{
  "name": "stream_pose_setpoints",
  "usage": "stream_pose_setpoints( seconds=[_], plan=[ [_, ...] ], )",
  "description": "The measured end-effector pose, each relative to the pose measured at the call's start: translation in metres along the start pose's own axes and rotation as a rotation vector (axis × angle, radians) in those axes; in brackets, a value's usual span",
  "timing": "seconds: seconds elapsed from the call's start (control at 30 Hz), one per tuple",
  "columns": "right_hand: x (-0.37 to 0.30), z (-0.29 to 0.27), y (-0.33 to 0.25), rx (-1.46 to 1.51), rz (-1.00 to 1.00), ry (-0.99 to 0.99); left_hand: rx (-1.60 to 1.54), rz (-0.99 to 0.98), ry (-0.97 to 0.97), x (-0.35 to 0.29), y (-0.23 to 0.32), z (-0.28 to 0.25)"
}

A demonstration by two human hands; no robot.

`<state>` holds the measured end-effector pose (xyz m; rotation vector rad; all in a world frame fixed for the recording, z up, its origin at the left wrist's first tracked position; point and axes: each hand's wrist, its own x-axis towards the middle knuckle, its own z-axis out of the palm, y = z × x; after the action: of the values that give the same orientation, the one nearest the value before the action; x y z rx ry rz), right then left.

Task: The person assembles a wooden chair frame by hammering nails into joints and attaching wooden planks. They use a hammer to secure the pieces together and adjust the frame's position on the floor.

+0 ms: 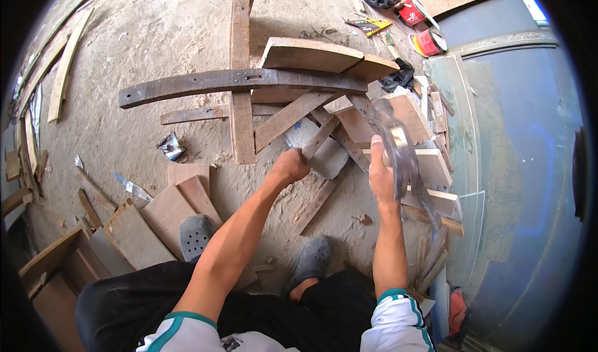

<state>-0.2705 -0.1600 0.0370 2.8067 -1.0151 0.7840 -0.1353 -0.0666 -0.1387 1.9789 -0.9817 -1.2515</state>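
Note:
My left hand (291, 166) is closed around the near end of a short wooden strip (320, 139). The strip slants up toward a wooden frame, over a grey stone block (331, 162). In my right hand (381, 176) is a hammer (396, 141), smeared by motion, raised beside the joined strips with my thumb along it. Its exact outline cannot be made out. Beyond the hands lies the frame: a long dark bar (187, 86) with holes and a metal slot crosses a paler plank (240, 47), and a diagonal brace (293, 120) runs between them.
Loose boards (146, 227) lie at the lower left near my clogs (311, 258). Offcuts (430, 165) pile up on the right, against a grey-blue panel (523, 134). Red cans (430, 42) and a yellow-handled saw (372, 26) sit far right. Crumpled foil (170, 146) rests on the floor.

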Motion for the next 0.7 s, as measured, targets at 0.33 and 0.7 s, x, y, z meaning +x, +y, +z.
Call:
stream_pose_setpoints(
  seconds=[0.33, 0.7],
  plan=[
    [-0.030, 0.056, 0.005, 0.133, 0.251, -0.202, -0.040, 0.063, -0.017, 0.006, 0.003, -0.002],
    [-0.046, 0.090, 0.056, 0.070, 0.248, -0.217, -0.065, 0.001, -0.067, 0.001, 0.027, 0.004]
  ],
)
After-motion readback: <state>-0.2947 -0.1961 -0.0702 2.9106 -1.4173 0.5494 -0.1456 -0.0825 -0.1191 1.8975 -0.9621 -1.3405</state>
